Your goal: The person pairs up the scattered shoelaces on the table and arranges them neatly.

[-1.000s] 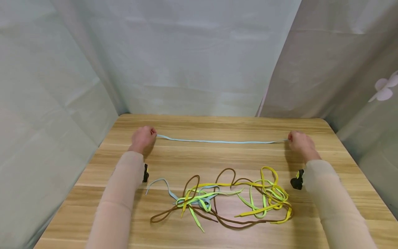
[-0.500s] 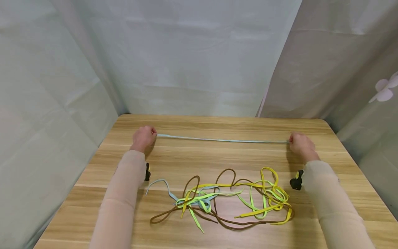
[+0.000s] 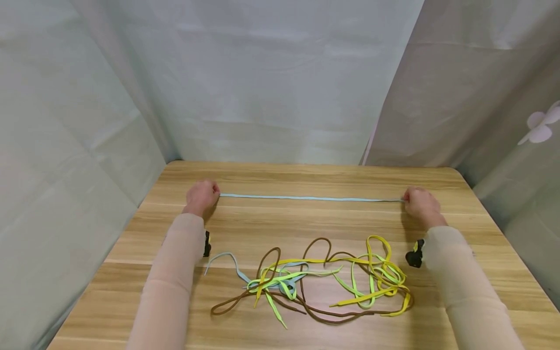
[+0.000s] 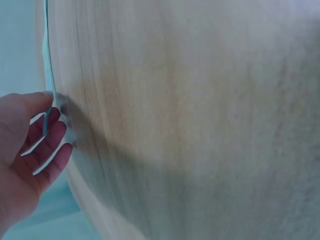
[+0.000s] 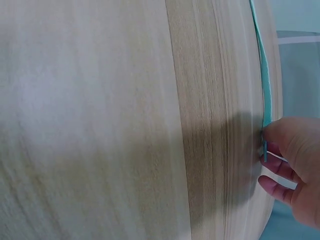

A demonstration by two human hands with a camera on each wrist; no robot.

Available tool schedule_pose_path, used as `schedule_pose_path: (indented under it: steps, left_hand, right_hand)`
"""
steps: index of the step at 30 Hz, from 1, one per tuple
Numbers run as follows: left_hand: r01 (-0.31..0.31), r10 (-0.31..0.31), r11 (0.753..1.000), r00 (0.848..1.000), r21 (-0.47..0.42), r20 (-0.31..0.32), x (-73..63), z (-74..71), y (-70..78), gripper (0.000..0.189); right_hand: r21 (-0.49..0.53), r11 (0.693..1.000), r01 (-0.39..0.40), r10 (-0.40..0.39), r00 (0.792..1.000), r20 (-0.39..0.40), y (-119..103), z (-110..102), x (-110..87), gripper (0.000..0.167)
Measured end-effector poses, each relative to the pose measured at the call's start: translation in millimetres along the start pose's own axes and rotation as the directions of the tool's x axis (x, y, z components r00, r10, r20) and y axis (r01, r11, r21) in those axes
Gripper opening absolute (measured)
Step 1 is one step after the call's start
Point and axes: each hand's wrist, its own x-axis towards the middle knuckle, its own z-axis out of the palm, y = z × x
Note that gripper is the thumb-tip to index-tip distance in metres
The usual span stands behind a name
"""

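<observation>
A light blue shoelace (image 3: 306, 198) stretches nearly straight across the far part of the wooden table. My left hand (image 3: 202, 196) pinches one end between thumb and index finger; in the left wrist view the tip of the lace (image 4: 48, 75) pokes out below the thumb. At the other end, my right hand (image 3: 421, 204) pinches the lace (image 5: 266, 85) the same way, its tip showing past the thumb in the right wrist view. The other fingers of both hands are loosely bent, close over the wood.
Nearer the front of the table (image 3: 144, 301) lies a loose tangle of shoelaces: brown (image 3: 325, 318), yellow (image 3: 350, 302), neon green (image 3: 275, 308) and another light blue one (image 3: 236, 262). Pale curtains (image 3: 271, 87) hang behind and beside the table.
The lace went from slightly slack to taut, and now lies straighter, with its left end a little nearer me. Both hands have shifted only slightly. The tangle stays as it was.
</observation>
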Motion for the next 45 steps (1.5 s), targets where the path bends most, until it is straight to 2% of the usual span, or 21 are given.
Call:
schedule_pose_path:
  steps: [6, 10, 16, 22, 27, 30, 34, 39, 43, 45]
  left_hand:
    - [-0.012, 0.012, 1.000, 1.000, -0.020, 0.010, -0.4, 0.0, -1.7, 0.013]
    - [-0.047, 0.047, 0.998, 0.999, -0.031, 0.001, -0.3, 3.2, -7.0, 0.017]
    - [-0.082, 0.085, 0.996, 0.995, -0.047, 0.052, -7.7, 1.0, -10.8, 0.027]
    - [-0.111, 0.115, 0.992, 0.990, -0.052, 0.083, -17.0, -9.3, -5.2, 0.034]
    - [-0.145, 0.149, 0.988, 0.983, -0.049, 0.104, -22.8, -16.1, 2.0, 0.034]
    - [-0.175, 0.180, 0.983, 0.979, -0.052, 0.096, -27.3, -19.3, 6.7, 0.033]
    - [-0.251, 0.253, 0.967, 0.966, -0.032, 0.052, -35.2, -22.7, 12.5, 0.030]
    - [-0.342, 0.342, 0.939, 0.939, 0.008, 0.036, -45.8, -26.6, 18.9, 0.028]
    - [-0.383, 0.382, 0.924, 0.923, 0.018, 0.044, -53.2, -30.9, 25.8, 0.027]
    - [-0.403, 0.401, 0.915, 0.915, 0.026, 0.043, -57.0, -32.0, 28.9, 0.026]
  right_hand:
    - [0.001, 1.000, 0.013, -0.013, 1.000, 0.002, -3.1, -0.1, -0.5, 0.019]
    - [-0.003, 0.999, 0.040, -0.040, 0.999, 0.018, -2.0, 0.0, -1.8, 0.019]
    - [-0.014, 0.997, 0.077, -0.076, 0.996, 0.049, -1.2, -2.4, -4.8, 0.023]
    - [-0.016, 0.997, 0.078, -0.077, 0.994, 0.081, -3.1, -4.3, -7.1, 0.029]
    - [-0.035, 0.992, 0.122, -0.119, 0.991, 0.063, -5.1, -3.8, -10.9, 0.031]
    - [-0.054, 0.987, 0.153, -0.150, 0.987, 0.055, -9.7, -4.3, -11.6, 0.033]
    - [-0.080, 0.979, 0.187, -0.184, 0.982, 0.044, -19.1, -6.4, -11.5, 0.035]
    - [-0.105, 0.964, 0.244, -0.243, 0.970, 0.021, -33.9, -8.7, -12.5, 0.033]
    - [-0.119, 0.947, 0.299, -0.303, 0.953, -0.015, -46.0, -7.7, -12.2, 0.029]
    - [-0.136, 0.931, 0.339, -0.347, 0.937, -0.036, -51.6, -6.5, -11.5, 0.027]
